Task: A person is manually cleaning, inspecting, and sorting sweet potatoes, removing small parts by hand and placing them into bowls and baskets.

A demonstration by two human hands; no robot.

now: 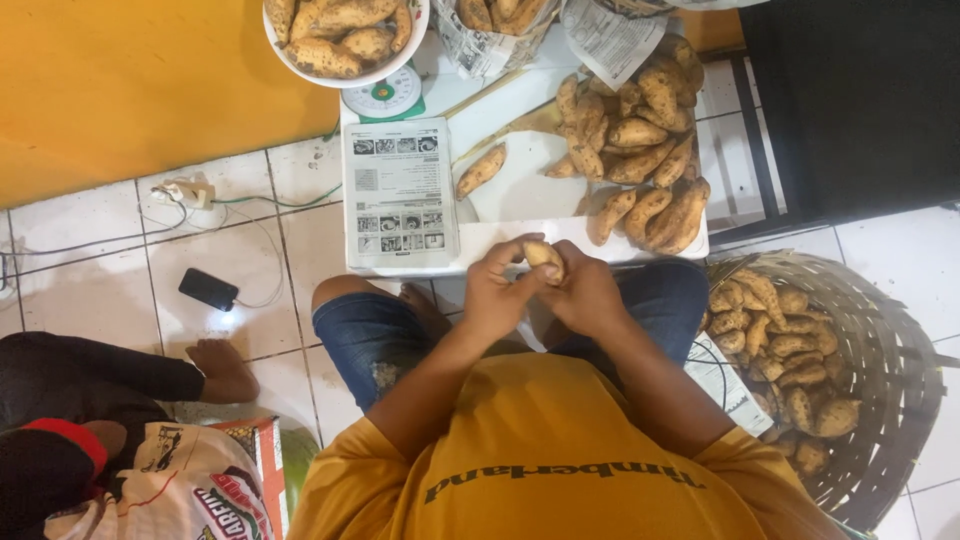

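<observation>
— White floor tiles point(90, 290) lie under you, yes?
— Yes. You sit just behind the low white board point(520, 190), above your knees.
— And your hands?
— Your left hand point(492, 295) and right hand point(585, 297) are together, both clamped on one sweet potato point(545, 258), just before the board's near edge. The woven basket point(900, 370) stands right of the board.

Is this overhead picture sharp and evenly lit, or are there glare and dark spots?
Head view: mostly sharp and evenly lit; the left hand and right hand holding a sweet potato look slightly soft; mild glare on the white floor tiles; the dark mat at upper right shows no detail.
</observation>
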